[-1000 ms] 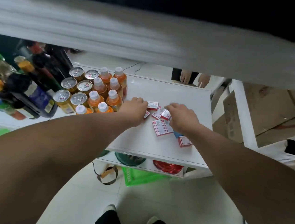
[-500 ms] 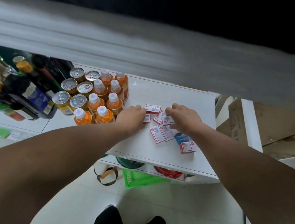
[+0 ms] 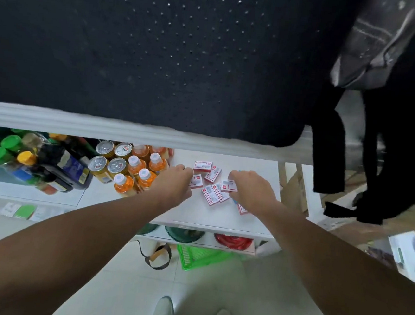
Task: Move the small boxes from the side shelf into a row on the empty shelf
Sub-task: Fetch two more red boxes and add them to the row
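Several small white-and-red boxes point(image 3: 211, 175) lie scattered on the white shelf point(image 3: 253, 219). One lies flat at the back point(image 3: 202, 166), two lie side by side in front point(image 3: 213, 195). My left hand point(image 3: 174, 179) rests curled at the left of the pile, its fingertips on a small box point(image 3: 196, 181). My right hand point(image 3: 249, 187) is at the right of the pile, its fingers closed on a small box point(image 3: 229, 187). Another box point(image 3: 242, 209) and something blue lie half hidden under my right wrist.
Orange drink bottles point(image 3: 139, 174) and cans point(image 3: 108, 163) stand just left of the boxes. Dark bottles with green and yellow caps point(image 3: 37, 165) fill the far left. A dark perforated surface point(image 3: 160, 52) covers the top. Below the shelf are bowls and a green basket point(image 3: 200, 257).
The camera tilted, so the shelf sits lower in view and the dark surface above fills more. Both hands stayed at the pile; my right hand closed on one small box.
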Action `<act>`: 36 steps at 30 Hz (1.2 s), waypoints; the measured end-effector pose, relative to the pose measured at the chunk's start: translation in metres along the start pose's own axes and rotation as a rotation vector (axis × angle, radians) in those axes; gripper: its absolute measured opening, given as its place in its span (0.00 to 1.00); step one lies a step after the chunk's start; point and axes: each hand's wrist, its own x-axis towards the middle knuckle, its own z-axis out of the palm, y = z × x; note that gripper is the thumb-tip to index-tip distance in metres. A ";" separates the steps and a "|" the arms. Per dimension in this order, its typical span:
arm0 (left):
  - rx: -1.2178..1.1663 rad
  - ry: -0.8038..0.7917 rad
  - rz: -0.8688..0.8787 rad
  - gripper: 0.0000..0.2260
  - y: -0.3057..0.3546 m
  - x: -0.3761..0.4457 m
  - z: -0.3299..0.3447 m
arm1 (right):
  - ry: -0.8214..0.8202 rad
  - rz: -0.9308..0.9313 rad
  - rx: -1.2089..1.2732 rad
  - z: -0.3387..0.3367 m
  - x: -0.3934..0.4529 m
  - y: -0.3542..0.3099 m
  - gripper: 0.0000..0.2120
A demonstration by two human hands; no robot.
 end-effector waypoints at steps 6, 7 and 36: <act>0.014 0.021 -0.012 0.15 0.021 -0.033 -0.021 | 0.020 0.019 0.009 -0.016 -0.046 -0.003 0.19; 0.024 0.026 -0.009 0.15 0.024 -0.038 -0.022 | 0.024 0.015 -0.002 -0.017 -0.052 -0.003 0.19; -0.004 -0.076 0.841 0.14 0.125 -0.170 0.004 | 0.188 0.818 0.130 0.036 -0.357 -0.095 0.11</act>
